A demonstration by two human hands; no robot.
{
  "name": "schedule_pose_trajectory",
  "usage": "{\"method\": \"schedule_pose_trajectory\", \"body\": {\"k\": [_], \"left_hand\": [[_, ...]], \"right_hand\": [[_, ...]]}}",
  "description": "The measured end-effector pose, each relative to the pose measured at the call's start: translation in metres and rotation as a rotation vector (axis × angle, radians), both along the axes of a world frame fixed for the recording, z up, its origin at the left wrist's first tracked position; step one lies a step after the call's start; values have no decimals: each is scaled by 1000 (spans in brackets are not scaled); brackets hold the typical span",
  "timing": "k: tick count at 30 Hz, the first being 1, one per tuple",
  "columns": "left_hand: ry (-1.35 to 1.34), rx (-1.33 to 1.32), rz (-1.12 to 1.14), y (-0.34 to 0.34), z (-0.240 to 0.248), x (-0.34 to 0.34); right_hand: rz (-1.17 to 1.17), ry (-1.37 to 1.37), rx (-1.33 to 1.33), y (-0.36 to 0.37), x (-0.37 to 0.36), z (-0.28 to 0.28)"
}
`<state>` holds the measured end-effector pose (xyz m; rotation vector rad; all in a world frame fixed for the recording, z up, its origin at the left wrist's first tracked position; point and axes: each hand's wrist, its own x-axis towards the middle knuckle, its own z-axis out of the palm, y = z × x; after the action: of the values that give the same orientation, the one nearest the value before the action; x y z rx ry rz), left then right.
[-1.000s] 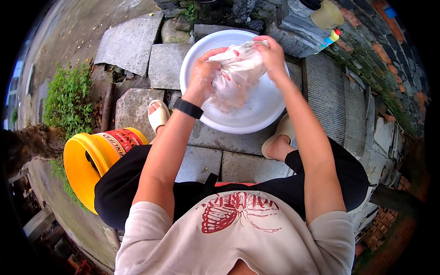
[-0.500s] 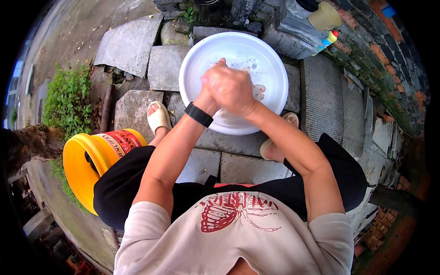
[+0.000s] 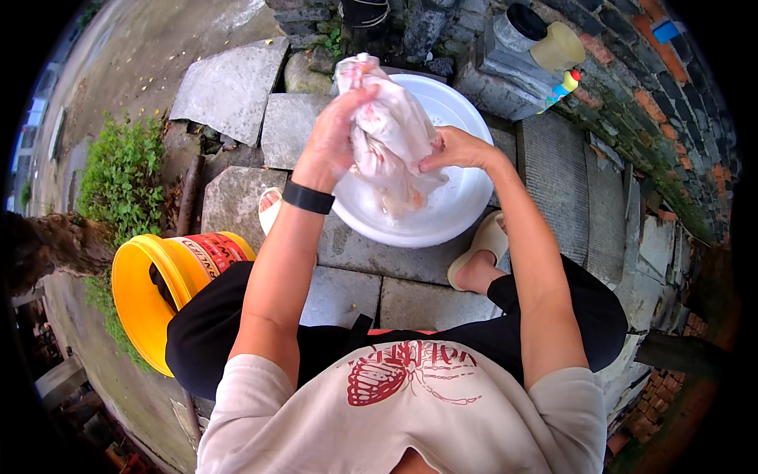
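Note:
A crumpled, wet-looking white cloth with pinkish patches is held up over a white round basin, hiding much of its left side. My left hand, slightly blurred, grips the cloth along its upper left side. At the cloth's lower right edge, my right hand pinches it between thumb and fingers. The loose lower end of the cloth hangs inside the basin's outline; whether it touches the water cannot be made out.
A yellow bucket with something dark inside lies tipped beside my left knee. Grey stone slabs pave the ground. At the upper right, a black-lidded tub, a beige container and a red-capped bottle stand near a brick wall.
My hands were clasped together low over the basin, mostly hiding the cloth. They have moved apart, and the cloth is now raised and spread between them.

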<state>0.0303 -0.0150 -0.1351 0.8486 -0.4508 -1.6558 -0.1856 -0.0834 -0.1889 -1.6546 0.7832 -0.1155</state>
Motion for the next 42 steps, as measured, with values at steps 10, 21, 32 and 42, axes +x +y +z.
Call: {"method": "schedule_pose_trajectory", "body": {"k": [10,21,32,42], "left_hand": [[-303,282,30,0,-29,-7],[342,-159,48,29,-125,-12],[151,156,149,21,-138,-24],[-48,207,-1,12,-61,-47]], "right_hand": [[-572,-522,359,-24,-26,-12],[-418,-158,-875,93,90,23],[-545,-166,-766,87,82,18],[-917,-260,-311,13,15,-36]]}}
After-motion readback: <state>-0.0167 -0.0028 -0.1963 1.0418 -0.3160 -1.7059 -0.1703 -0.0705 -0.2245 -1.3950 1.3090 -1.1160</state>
